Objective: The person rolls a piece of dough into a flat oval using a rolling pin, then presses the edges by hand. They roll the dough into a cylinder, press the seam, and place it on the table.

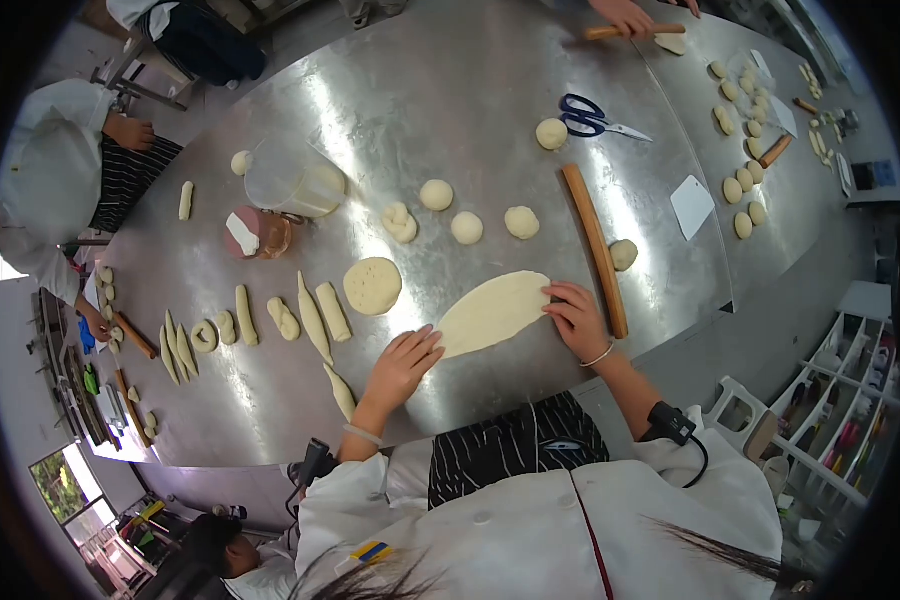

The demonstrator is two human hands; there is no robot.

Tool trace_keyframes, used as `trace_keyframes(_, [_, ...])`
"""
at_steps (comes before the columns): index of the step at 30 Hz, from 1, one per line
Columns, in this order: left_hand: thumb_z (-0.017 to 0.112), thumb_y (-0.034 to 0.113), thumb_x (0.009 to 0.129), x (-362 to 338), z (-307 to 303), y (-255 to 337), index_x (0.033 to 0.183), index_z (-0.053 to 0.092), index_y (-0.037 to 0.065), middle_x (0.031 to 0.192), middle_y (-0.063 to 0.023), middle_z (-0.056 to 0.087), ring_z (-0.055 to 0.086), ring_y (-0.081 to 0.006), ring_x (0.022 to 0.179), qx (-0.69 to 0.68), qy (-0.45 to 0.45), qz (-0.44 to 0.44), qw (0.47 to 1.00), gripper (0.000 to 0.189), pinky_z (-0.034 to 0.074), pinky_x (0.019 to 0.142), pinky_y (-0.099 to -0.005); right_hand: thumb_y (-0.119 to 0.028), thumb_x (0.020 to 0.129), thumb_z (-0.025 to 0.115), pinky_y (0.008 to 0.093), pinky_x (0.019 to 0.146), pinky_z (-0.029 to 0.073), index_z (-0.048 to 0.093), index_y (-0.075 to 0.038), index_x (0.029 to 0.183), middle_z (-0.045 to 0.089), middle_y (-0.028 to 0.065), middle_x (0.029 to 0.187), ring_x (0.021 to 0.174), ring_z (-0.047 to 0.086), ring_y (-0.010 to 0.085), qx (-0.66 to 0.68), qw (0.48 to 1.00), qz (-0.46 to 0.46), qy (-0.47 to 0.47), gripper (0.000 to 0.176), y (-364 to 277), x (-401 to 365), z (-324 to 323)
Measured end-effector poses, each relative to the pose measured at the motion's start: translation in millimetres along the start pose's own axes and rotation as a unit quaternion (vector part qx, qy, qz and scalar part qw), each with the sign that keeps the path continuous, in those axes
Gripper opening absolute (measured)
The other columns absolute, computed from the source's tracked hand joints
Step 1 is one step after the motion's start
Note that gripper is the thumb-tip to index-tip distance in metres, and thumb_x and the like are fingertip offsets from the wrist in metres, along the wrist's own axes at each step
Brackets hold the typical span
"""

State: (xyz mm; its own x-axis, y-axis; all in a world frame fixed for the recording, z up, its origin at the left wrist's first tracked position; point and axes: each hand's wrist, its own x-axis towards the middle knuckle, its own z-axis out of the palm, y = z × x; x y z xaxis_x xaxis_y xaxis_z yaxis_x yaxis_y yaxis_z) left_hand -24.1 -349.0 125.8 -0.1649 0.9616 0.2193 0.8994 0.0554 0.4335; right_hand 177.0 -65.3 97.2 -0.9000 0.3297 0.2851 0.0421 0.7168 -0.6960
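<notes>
A long oval sheet of flattened dough [495, 312] lies on the steel table in front of me. My left hand [400, 370] has its fingers closed on the left end of the sheet. At the opposite end, my right hand [577, 318] grips the upper right edge; the thumb is partly hidden. Just up and left of the sheet rests a round flat dough disc [373, 286]. A wooden rolling pin [596, 250] lies to the right of my right hand, with a dough ball [623, 255] touching or close beside it.
Shaped dough pieces [247, 315] line the table's left side. Several dough balls [467, 228], scissors [595, 120], a clear pitcher [305, 190], a jar [260, 236] and a white scraper [691, 207] stand or lie farther back. Another person's hand [622, 15] holds a rolling pin at the far edge.
</notes>
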Motion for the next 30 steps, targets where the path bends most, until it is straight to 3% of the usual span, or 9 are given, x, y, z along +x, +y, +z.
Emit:
trace_keyframes(4, [0.061, 0.003, 0.077, -13, 12, 15, 0.111, 0.066, 0.004, 0.124, -0.0113, 0.062, 0.058, -0.0296, 0.116, 0.014, 0.051, -0.087, 0.995, 0.034, 0.047, 0.098, -0.0428, 0.009, 0.074, 0.062, 0.0396, 0.09, 0.047, 0.066, -0.003, 0.093, 0.064, 0.0096, 0.112, 0.105, 0.06, 0.0316, 0.0, 0.997, 0.062, 0.038, 0.023, -15, -2, -3])
trace_keyframes(6, [0.06, 0.003, 0.077, -11, 20, 34, 0.112, 0.065, 0.003, 0.123, -0.0129, 0.062, 0.058, -0.0311, 0.115, -0.001, 0.062, -0.085, 0.994, 0.035, 0.047, 0.098, -0.0439, 0.009, 0.073, 0.062, 0.0398, 0.089, 0.047, 0.066, -0.004, 0.095, 0.064, 0.0102, 0.112, 0.104, 0.06, 0.0317, -0.009, 0.996, 0.068, 0.05, 0.025, -21, 3, -4])
trace_keyframes(8, [0.06, 0.002, 0.078, -4, 31, 52, 0.114, 0.065, 0.003, 0.122, -0.0145, 0.062, 0.058, -0.0325, 0.114, -0.015, 0.071, -0.082, 0.994, 0.036, 0.046, 0.099, -0.045, 0.006, 0.074, 0.064, 0.0396, 0.087, 0.047, 0.066, -0.005, 0.097, 0.062, 0.0106, 0.106, 0.099, 0.059, 0.031, -0.054, 0.998, 0.006, 0.021, 0.026, -29, -2, -3])
trace_keyframes(12, [0.06, 0.005, 0.081, 11, 61, 83, 0.122, 0.06, 0.001, 0.128, -0.0169, 0.056, 0.054, -0.0338, 0.119, -0.044, 0.048, -0.109, 0.992, 0.042, 0.043, 0.102, -0.0485, 0.0, 0.074, 0.067, 0.0416, 0.086, 0.047, 0.067, -0.007, 0.096, 0.06, 0.0093, 0.1, 0.097, 0.058, 0.0294, -0.091, 0.995, -0.02, -0.029, 0.023, -31, -17, 1])
trace_keyframes(15, [0.066, 0.02, 0.082, 21, 84, 109, 0.135, 0.05, 0.003, 0.138, -0.0167, 0.047, 0.043, -0.0354, 0.129, -0.018, 0.027, -0.179, 0.983, 0.058, 0.034, 0.11, -0.0522, -0.009, 0.074, 0.071, 0.044, 0.091, 0.045, 0.067, -0.01, 0.103, 0.057, 0.0079, 0.103, 0.102, 0.056, 0.027, -0.123, 0.989, -0.068, -0.04, 0.029, -38, -23, 8])
trace_keyframes(20, [0.067, 0.026, 0.083, 31, 110, 128, 0.137, 0.048, 0.002, 0.138, -0.0171, 0.045, 0.04, -0.0361, 0.131, 0.022, 0.034, -0.246, 0.969, 0.062, 0.028, 0.112, -0.0561, -0.025, 0.079, 0.07, 0.0456, 0.107, 0.034, 0.06, -0.01, 0.125, 0.055, 0.0076, 0.118, 0.117, 0.051, 0.0247, -0.159, 0.978, -0.05, -0.126, 0.049, -49, -29, 19])
trace_keyframes(23, [0.067, 0.027, 0.083, 36, 119, 130, 0.138, 0.047, 0.001, 0.136, -0.0172, 0.046, 0.039, -0.0362, 0.13, 0.037, 0.041, -0.274, 0.96, 0.063, 0.027, 0.112, -0.0571, -0.024, 0.08, 0.068, 0.0487, 0.111, 0.029, 0.059, -0.01, 0.128, 0.053, 0.009, 0.124, 0.123, 0.048, 0.0271, -0.173, 0.973, -0.046, -0.148, 0.051, -39, -37, 26])
trace_keyframes(30, [0.065, 0.021, 0.083, 38, 134, 141, 0.134, 0.052, 0.0, 0.13, -0.0173, 0.047, 0.042, -0.0358, 0.121, 0.058, 0.091, -0.294, 0.95, 0.056, 0.031, 0.11, -0.0578, -0.023, 0.084, 0.064, 0.0476, 0.112, 0.031, 0.057, -0.007, 0.131, 0.053, 0.0096, 0.131, 0.125, 0.048, 0.0253, -0.15, 0.968, -0.052, -0.194, 0.05, -32, -40, 24])
